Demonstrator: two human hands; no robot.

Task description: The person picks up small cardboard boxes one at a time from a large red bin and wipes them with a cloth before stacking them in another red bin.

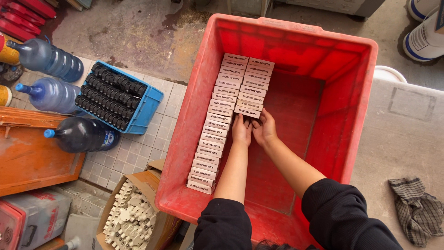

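Fingers of both hands pinch one small pale box (248, 111) at the near end of the short right row, the left hand (241, 130) touching the right hand (264, 128). All this sits inside a big red crate (323, 115), where a longer row of boxes (215, 129) runs along its left wall. Left of the crate are a blue tray (147, 107) of black parts, three dark water bottles (78, 134) and a carton of white fittings (132, 217).

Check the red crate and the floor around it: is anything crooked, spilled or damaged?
The small boxes in the red crate stand in two tidy rows; both hands, left hand and right hand, touch the shorter row's end. Outside, a checked rag lies crumpled, and the concrete floor shows dark stains.
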